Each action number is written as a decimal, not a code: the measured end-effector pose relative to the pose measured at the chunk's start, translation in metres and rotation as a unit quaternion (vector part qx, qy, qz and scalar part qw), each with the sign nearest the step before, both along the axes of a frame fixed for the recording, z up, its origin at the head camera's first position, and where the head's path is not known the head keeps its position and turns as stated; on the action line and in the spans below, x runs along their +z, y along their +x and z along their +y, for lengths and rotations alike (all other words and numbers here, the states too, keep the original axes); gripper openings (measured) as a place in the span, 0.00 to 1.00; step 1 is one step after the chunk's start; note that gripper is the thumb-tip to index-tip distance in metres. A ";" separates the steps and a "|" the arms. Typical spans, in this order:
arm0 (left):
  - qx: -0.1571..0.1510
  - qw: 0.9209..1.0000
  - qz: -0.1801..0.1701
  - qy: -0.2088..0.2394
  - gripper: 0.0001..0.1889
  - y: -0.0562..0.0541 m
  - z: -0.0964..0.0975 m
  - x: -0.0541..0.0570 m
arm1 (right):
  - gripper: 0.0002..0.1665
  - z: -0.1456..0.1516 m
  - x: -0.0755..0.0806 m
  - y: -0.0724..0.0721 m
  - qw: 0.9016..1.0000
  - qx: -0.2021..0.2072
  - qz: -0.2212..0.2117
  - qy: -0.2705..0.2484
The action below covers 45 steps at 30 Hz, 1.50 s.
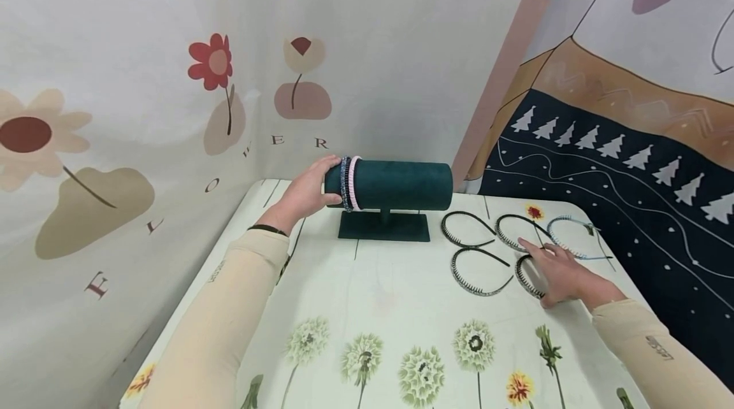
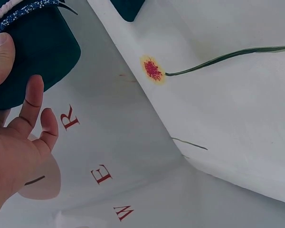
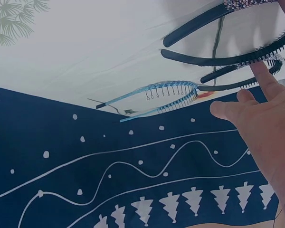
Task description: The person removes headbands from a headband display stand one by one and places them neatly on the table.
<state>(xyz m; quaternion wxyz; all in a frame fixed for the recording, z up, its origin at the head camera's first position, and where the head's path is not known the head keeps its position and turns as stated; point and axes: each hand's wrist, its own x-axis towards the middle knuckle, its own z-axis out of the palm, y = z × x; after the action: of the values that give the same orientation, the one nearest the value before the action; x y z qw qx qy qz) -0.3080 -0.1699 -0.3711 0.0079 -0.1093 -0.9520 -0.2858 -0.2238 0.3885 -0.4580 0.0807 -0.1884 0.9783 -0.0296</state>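
On the table stands a dark green velvet display roll (image 1: 404, 185) on a flat base. Near its left end sit a pink headband (image 1: 353, 183) and a dark blue speckled headband (image 1: 345, 185). My left hand (image 1: 306, 189) grips that end, its thumb at the blue band in the left wrist view. Over to the right, my right hand (image 1: 559, 272) spans a black toothed headband (image 1: 523, 278) with glittery trim. In the right wrist view a fingertip meets the toothed side of this black headband (image 3: 199, 59), while the thumb is mostly cut off at the frame's edge.
Two more dark headbands lie left of my right hand, one (image 1: 467, 215) behind the other (image 1: 476, 291). Farther back are another black headband (image 1: 507, 244) and a light blue one (image 1: 564, 244). A printed curtain (image 1: 401, 78) rises behind the flower-patterned table (image 1: 344, 288).
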 end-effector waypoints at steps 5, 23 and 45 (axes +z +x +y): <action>-0.001 1.000 -0.002 -0.001 0.49 -0.001 0.000 0.000 | 0.86 -0.001 0.001 0.001 1.000 -0.009 -0.006 -0.006; 0.003 1.000 -0.006 -0.001 0.49 0.001 0.000 0.005 | 0.87 0.002 0.000 -0.001 1.000 -0.015 0.000 -0.006; 0.008 0.999 0.003 -0.049 0.49 -0.002 0.002 0.003 | 0.92 0.025 0.023 -0.005 0.983 -0.091 -0.058 -0.150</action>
<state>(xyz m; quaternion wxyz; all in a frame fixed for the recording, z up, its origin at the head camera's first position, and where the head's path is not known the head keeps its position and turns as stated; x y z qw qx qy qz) -0.3095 -0.1681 -0.3682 0.0076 -0.1026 -0.9656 -0.2387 -0.2284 0.4135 -0.4351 0.1056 -0.1066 0.9695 -0.1939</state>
